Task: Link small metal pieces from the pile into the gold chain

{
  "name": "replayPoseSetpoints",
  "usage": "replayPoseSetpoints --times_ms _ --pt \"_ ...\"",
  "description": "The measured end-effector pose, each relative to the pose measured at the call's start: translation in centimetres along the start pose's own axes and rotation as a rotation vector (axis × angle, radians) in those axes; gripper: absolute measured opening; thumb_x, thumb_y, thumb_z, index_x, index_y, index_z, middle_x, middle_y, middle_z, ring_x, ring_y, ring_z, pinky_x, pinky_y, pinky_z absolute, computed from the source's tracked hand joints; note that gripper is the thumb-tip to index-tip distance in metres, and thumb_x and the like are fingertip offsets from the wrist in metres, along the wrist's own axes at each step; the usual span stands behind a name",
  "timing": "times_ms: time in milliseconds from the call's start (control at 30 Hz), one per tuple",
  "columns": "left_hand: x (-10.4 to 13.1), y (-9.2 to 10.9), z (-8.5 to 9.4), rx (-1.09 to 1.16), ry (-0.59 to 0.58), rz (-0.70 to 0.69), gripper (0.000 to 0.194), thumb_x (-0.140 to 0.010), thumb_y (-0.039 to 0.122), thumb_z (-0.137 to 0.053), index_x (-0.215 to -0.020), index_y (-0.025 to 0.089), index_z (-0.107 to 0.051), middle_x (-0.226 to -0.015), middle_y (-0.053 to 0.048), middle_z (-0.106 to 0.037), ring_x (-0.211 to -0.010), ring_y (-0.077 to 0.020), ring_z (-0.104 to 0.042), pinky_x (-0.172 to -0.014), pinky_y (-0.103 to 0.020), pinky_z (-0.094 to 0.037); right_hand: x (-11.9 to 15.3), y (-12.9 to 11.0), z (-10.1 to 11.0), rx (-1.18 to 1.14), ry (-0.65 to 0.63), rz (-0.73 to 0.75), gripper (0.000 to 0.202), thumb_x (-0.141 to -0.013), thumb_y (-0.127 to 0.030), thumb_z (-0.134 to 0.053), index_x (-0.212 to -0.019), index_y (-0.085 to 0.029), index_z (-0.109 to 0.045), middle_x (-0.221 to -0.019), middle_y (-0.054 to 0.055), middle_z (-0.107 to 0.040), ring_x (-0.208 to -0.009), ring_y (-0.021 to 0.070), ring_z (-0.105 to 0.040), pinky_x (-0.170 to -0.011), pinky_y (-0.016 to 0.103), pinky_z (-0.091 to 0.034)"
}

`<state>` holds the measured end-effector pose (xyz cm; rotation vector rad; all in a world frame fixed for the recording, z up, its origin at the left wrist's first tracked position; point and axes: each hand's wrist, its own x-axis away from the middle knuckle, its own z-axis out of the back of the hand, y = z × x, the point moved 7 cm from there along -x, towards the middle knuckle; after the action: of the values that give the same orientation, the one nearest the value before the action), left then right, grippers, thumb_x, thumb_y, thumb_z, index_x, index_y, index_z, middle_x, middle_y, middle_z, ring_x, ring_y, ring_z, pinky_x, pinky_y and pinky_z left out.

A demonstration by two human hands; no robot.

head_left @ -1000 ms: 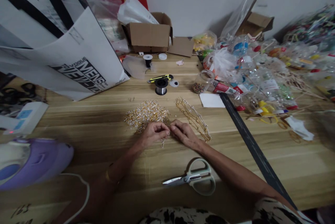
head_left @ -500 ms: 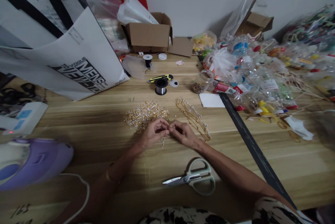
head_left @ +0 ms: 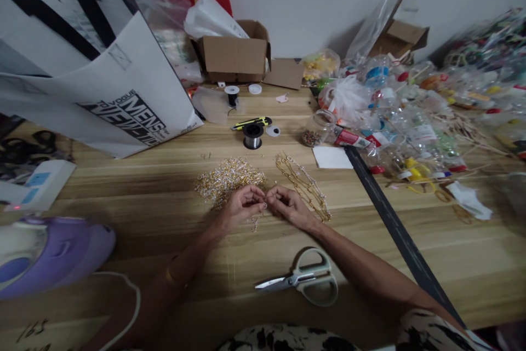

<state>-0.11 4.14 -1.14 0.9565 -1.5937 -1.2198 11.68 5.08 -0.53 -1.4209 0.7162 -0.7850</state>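
Mid-frame, a small ring pinched by the left hand could be dropped through slackening; the right hand's hold cannot be told.

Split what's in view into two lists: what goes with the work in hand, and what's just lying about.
Likely part of the work:
- small silvery ring at the left hand
- small chain piece
- gold-and-silver pile
- longer chains
- possibly scissors, wire spool

Probably just lying about:
- purple appliance
- white bag
- cardboard box
- plastic bottles
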Motion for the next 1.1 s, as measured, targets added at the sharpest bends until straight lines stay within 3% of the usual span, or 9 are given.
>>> replayPoseSetpoints --times_ms 433,700,1100 --pt "-0.06 0.04 0.5 0.012 0.04 -0.033 0.029 -0.066 0.026 -0.075 -0.084 0.014 -0.055 -0.077 0.0 -0.06 -0.07 -0.0113 -0.059 -0.068 -0.025 -0.046 -0.19 0.79 0.02 -0.135 -0.04 -0.008 0.035 -0.087 -0.049 -0.052 -0.096 -0.015 -0.052 -0.062 -0.003 -0.049 -0.049 0.0077 -0.044 -0.046 0.019 -0.037" --pt "-0.12 -0.01 0.57 0.007 0.053 -0.065 0.03 -0.064 0.026 -0.076 -0.083 0.014 -0.056 -0.077 -0.001 -0.06 -0.072 -0.0116 -0.058 -0.068 -0.024 -0.046 -0.09 0.48 -0.33 -0.067 -0.022 -0.006 0.032 -0.083 -0.047 -0.058 -0.089 -0.016 -0.052 -0.057 -0.006 -0.042 -0.048 0.007 -0.036 -0.046 0.019 -0.028" --pt "0.0 -0.13 0.39 -0.001 0.041 -0.016 0.03 -0.064 0.025 -0.075 -0.085 0.014 -0.056 -0.075 0.0 -0.06 -0.071 -0.0117 -0.058 -0.067 -0.024 -0.045 -0.03 0.8 -0.03 0.063 0.013 0.064 0.032 -0.088 -0.047 -0.05 -0.084 -0.016 -0.051 -0.057 -0.005 -0.044 -0.05 0.0078 -0.037 -0.047 0.02 -0.028"
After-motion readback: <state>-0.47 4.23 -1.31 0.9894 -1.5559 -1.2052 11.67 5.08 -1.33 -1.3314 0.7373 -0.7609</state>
